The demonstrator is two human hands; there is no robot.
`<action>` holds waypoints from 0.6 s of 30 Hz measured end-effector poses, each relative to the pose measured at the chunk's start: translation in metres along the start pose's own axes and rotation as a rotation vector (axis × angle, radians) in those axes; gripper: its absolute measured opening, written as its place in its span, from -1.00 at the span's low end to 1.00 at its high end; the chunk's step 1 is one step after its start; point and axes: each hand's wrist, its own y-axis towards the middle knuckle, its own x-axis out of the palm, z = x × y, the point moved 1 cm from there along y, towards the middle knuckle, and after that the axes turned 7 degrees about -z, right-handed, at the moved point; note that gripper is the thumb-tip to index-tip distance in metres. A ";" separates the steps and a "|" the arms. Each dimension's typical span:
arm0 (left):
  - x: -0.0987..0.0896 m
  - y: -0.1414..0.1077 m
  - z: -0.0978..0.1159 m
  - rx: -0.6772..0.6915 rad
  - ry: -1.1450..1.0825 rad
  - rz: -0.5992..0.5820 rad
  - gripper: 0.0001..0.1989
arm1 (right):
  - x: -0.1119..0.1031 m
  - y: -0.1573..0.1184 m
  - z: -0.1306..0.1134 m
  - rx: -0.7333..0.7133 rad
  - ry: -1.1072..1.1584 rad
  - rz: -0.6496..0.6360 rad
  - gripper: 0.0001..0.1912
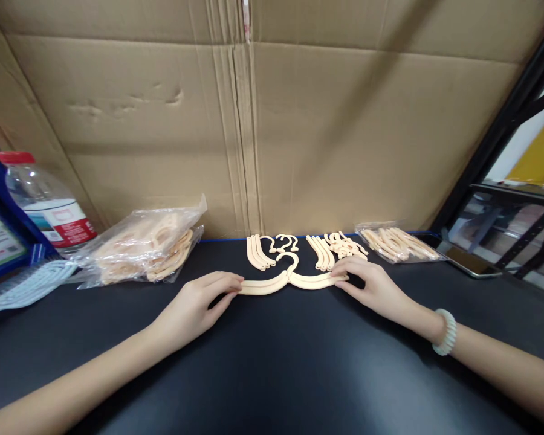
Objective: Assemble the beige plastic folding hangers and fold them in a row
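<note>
A cream plastic clothes hanger, its two curved arms spread and its hook pointing to the back, lies between my hands. My left hand pinches the tip of its left arm. At the other end, the fingers of my right hand close around the right arm's tip. Just behind the hanger are loose hanger arms in a row, with loose hooks beside them. Further right lie more hanger arms and a heap of hooks.
Bagged cream hanger parts lie at the left, another bag at the right near a phone. A hairbrush and a bottle stand far left. Cardboard walls the back of the black table.
</note>
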 end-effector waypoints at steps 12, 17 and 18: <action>-0.001 -0.001 0.001 -0.020 0.019 -0.003 -0.83 | -0.003 -0.002 0.000 0.019 0.000 0.011 -0.88; -0.001 -0.002 0.001 -0.021 0.008 -0.013 -0.85 | -0.003 -0.003 0.001 0.024 -0.007 0.008 -0.88; -0.001 -0.002 0.001 -0.020 0.006 -0.017 -0.85 | -0.002 -0.003 0.002 0.027 -0.007 0.009 -0.88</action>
